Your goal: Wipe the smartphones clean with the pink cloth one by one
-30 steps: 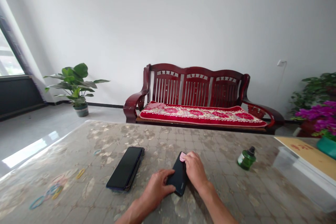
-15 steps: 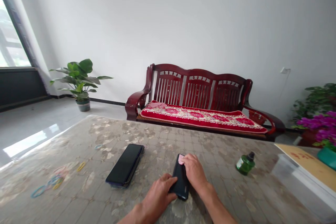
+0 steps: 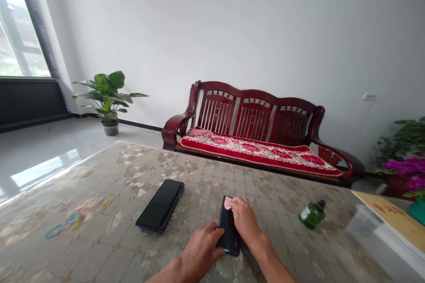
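Observation:
A dark phone (image 3: 229, 235) lies on the patterned tablecloth (image 3: 265, 256), its long side pointing away from me. My left hand (image 3: 205, 244) grips its near left edge between thumb and fingers. Near the far end, my right hand (image 3: 244, 217) pinches a small pink pad (image 3: 227, 203) and presses it against the phone's upper surface. The fingertips partly cover the pad. To the left of my hands rests a stack of phones (image 3: 161, 205), with a black screen facing up on top.
A green bottle (image 3: 312, 215) with a black cap stands to the right. Coloured hair ties (image 3: 71, 220) lie at the left. A clear box (image 3: 375, 230) and a tan board (image 3: 388, 210) occupy the right edge. Beyond the table is a wooden bench (image 3: 252, 115).
My view has turned slightly, so the room and the things on the table sit a little further right. Both hands keep nearly the same places on the phone, the pink pad still at its far end.

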The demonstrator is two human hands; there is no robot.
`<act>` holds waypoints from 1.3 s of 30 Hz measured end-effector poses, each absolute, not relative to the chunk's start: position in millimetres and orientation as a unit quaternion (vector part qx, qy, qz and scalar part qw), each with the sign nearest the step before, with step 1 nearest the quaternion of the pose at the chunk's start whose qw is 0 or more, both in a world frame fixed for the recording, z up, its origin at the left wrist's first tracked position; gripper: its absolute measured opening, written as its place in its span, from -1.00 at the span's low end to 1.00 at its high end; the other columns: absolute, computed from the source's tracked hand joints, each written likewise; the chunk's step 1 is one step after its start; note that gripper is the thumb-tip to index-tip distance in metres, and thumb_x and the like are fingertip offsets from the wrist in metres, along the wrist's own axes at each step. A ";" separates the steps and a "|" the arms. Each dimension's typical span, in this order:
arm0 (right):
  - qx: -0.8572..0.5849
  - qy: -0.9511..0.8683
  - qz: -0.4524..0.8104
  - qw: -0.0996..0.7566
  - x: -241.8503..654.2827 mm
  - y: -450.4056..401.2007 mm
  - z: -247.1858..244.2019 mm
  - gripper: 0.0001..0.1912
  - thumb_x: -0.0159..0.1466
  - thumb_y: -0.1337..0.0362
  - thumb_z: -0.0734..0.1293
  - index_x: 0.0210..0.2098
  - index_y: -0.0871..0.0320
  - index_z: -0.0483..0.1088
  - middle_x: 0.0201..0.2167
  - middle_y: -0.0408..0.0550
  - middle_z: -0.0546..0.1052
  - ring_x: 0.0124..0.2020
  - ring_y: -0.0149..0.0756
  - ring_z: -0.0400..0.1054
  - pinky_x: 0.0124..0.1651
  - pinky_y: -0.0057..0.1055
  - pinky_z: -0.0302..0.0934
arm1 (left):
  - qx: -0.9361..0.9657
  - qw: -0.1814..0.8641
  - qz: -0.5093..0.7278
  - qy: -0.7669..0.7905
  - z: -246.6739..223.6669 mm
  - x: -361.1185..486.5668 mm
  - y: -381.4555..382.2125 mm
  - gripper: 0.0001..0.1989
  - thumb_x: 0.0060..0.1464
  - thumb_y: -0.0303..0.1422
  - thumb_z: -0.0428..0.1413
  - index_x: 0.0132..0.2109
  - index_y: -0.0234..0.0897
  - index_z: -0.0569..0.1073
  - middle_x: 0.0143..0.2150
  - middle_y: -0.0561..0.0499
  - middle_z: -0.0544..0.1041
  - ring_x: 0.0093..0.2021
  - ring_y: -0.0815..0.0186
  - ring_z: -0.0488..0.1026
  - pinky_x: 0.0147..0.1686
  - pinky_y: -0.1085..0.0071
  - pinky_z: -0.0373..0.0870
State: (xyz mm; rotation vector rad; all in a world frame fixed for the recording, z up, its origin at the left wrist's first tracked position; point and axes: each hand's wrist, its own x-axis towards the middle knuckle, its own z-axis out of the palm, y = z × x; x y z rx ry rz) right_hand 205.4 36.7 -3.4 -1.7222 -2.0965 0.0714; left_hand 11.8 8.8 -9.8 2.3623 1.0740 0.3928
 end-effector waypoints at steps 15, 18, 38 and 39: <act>-0.652 -0.725 0.005 0.222 199.7 28.1 -3.4 -0.61 0.34 0.48 0.10 -0.23 0.04 0.52 -0.27 -0.06 0.49 -0.18 -0.28 0.38 -0.10 -0.45 0.19 | 0.910 0.202 0.123 0.340 -1.9 12.0 14.4 -0.67 0.13 -0.36 0.20 0.06 -0.15 0.48 0.19 -0.07 0.44 0.09 0.06 0.42 0.10 0.21 0.37; -0.664 -0.723 -0.023 0.191 199.5 35.1 1.9 -0.63 0.34 0.47 0.13 -0.25 0.01 0.53 -0.28 -0.07 0.50 -0.18 -0.25 0.36 -0.11 -0.42 0.16 | 0.914 0.188 0.122 0.339 -2.5 13.3 15.1 -0.63 0.11 -0.38 0.21 0.09 -0.14 0.46 0.20 -0.08 0.43 0.08 0.04 0.43 0.09 0.18 0.40; -0.688 -0.716 -0.033 0.113 207.7 40.3 2.9 -0.64 0.39 0.43 0.12 -0.08 0.08 0.53 -0.20 0.00 0.51 -0.08 -0.22 0.39 -0.03 -0.43 0.18 | 0.928 0.169 0.107 0.315 3.7 13.7 14.8 -0.69 0.16 -0.33 0.15 0.06 -0.17 0.42 0.19 -0.06 0.44 0.01 0.10 0.51 0.04 0.23 0.45; -0.698 -0.708 -0.030 0.104 206.8 44.0 5.5 -0.64 0.40 0.42 0.12 -0.07 0.08 0.53 -0.18 0.01 0.51 -0.07 -0.22 0.40 -0.03 -0.44 0.18 | 0.929 0.165 0.105 0.314 2.8 14.1 15.4 -0.69 0.16 -0.32 0.16 0.06 -0.17 0.42 0.19 -0.06 0.44 0.01 0.11 0.51 0.03 0.23 0.46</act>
